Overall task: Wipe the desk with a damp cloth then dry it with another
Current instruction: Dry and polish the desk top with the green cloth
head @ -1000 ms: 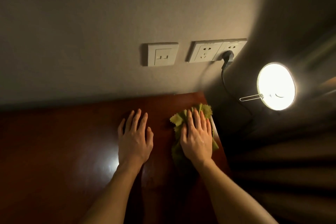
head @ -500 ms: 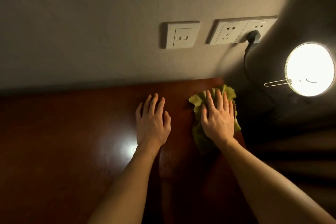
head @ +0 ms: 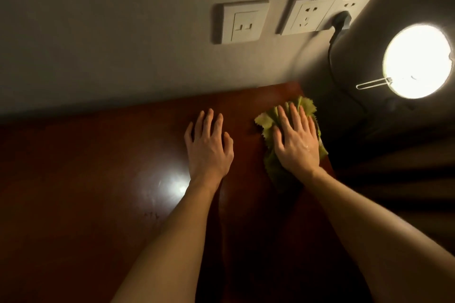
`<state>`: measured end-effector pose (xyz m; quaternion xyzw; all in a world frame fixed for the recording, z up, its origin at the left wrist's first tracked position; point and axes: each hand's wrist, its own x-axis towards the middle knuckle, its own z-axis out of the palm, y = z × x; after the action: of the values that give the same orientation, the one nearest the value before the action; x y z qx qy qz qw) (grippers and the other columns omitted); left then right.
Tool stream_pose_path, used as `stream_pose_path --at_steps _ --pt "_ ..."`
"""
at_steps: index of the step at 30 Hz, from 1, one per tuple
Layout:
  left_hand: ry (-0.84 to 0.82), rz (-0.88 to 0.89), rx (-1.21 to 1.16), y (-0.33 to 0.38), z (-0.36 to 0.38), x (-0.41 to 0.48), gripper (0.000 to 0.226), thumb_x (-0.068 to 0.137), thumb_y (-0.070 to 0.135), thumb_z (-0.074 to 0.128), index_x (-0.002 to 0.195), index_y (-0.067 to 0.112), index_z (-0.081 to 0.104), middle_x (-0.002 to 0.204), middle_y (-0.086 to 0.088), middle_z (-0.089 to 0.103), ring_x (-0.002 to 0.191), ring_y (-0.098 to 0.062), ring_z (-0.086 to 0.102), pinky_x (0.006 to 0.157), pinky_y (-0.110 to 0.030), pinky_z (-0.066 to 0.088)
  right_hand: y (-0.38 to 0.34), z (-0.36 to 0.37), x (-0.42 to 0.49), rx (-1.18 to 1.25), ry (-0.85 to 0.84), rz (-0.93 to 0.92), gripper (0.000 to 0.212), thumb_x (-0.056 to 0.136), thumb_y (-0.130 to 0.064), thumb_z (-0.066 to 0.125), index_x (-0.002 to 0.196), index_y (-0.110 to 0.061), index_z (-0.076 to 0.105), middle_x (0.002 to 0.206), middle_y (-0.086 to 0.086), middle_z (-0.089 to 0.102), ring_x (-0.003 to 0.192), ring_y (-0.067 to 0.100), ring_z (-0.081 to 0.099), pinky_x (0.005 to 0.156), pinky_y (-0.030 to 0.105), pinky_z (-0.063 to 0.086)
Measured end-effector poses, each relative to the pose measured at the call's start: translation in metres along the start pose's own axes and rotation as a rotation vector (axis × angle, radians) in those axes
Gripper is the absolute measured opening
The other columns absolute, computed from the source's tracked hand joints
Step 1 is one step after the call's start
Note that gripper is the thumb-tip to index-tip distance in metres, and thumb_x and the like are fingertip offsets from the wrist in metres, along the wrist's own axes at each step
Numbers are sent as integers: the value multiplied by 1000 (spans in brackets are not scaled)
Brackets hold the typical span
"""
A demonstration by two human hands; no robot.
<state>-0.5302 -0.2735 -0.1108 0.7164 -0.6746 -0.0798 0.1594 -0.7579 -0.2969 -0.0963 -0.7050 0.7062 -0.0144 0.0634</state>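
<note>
A glossy red-brown desk [head: 86,179] runs along the wall. Near its far right corner lies a crumpled green cloth [head: 268,123]. My right hand [head: 295,140] presses flat on the cloth with straight fingers pointing at the wall, covering its middle. My left hand [head: 209,145] rests palm down on the bare wood just left of the cloth, fingers slightly spread and holding nothing. No second cloth is in view.
The desk's right edge [head: 331,167] drops into dark space beside my right hand. A bright round lamp [head: 418,61] glows at the right. Wall sockets [head: 307,16] and a switch plate [head: 242,22] sit above, with a black plug and cord [head: 341,21] hanging down.
Both hands and the cloth keep their places on the desk. The view has shifted, so wall plates and lamp appear further right and higher than a second ago.
</note>
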Motion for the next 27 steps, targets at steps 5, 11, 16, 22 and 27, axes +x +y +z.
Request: stream_pose_path --at_steps 5,11,16,22,27 --pt "-33 12 -20 -3 -6 -1 55 109 39 35 160 21 42 169 -5 34 160 -23 21 129 -48 16 -10 1 -111 -8 -76 -6 64 107 -52 23 167 -33 12 175 0 9 162 21 -3 131 50 10" --pt "-58 30 -21 -4 -8 -2 56 109 40 32 161 20 40 170 -6 33 161 -24 19 129 -49 17 -28 18 -179 -46 -98 101 65 105 -49 27 167 -32 15 175 -2 8 162 18 -3 131 45 3" --pt "-57 33 -24 -6 -7 -1 56 108 41 33 159 20 43 168 -7 36 159 -25 23 128 -50 20 -18 11 -129 -5 -33 106 67 102 -45 34 166 -29 22 174 -2 15 162 17 4 131 47 10" --pt "-22 48 -24 -6 -3 -1 57 106 42 32 157 19 45 167 -8 38 159 -26 25 127 -51 19 8 5 -51 24 10 132 65 106 -51 24 166 -27 21 174 -1 16 162 18 6 131 44 8" --pt "11 39 -15 -4 -1 0 53 104 37 38 153 20 49 165 -8 40 156 -26 29 126 -52 20 12 5 -61 27 4 74 64 109 -55 22 167 -28 16 175 -2 11 162 17 0 132 44 6"
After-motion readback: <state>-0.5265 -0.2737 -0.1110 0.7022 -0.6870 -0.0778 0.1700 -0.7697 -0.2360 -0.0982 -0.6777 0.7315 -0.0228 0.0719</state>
